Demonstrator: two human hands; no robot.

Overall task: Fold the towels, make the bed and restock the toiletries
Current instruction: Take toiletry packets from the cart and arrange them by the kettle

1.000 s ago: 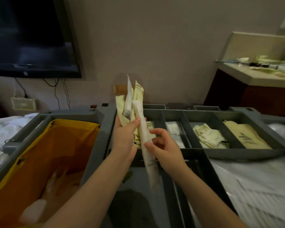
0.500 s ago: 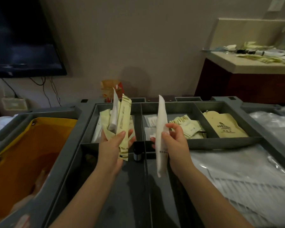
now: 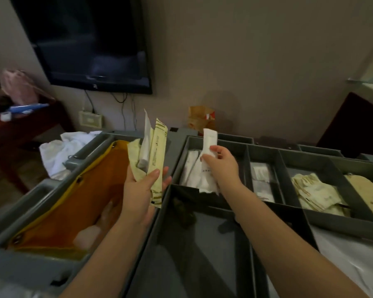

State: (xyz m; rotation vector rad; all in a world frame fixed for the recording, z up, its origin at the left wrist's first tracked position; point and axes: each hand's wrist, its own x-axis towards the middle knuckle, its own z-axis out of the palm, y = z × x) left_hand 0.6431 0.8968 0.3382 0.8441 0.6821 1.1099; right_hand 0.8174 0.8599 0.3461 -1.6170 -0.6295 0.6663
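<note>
Far left, a dark wooden table carries a pink bag, and a television hangs on the wall above. A heap of white towels lies against the left end of the grey cart, just beside its orange linen bag.

Over that bag's right edge the left hand grasps a bundle of toiletry packets, thumb across the front and fingers behind: cream sachets with a white tube among them, standing upright.

To the right, the right hand pinches a single white packet between thumb and fingers. It holds the packet upright above the leftmost compartment of the cart's divided tray, where more white sachets lie.

The next compartment holds small pale packets, the one after it a pile of cream sachets, and the rightmost a tan printed bag.
</note>
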